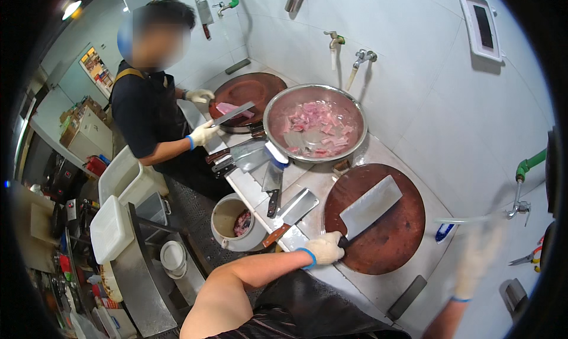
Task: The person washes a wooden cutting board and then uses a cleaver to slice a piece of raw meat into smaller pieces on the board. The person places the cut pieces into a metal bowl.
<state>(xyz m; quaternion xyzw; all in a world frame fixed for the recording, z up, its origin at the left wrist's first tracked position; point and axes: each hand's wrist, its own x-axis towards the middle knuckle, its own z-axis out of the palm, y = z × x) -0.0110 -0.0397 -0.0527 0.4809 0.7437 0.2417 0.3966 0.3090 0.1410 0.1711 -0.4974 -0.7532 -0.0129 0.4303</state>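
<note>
My left hand (326,248), in a cream knit glove with a blue cuff, grips the black handle of a broad cleaver (372,206). The blade lies over the round reddish-brown chopping block (399,246) in front of me. On the right, my gloved right hand (479,257) is raised and blurred by motion. Its fingers are near the tap on the right wall and a pale hose (466,220); whether they touch either is unclear. Beyond the block, a large steel basin (270,132) holds water and several pieces of pink meat (319,117).
A co-worker (146,108) holds a knife (233,112) over meat on another block (253,86). Several cleavers (253,155) and a wooden-handled one (297,206) lie along the counter edge. Below stands a white bucket (222,219) with scraps. A blue brush (443,232) lies right of my block.
</note>
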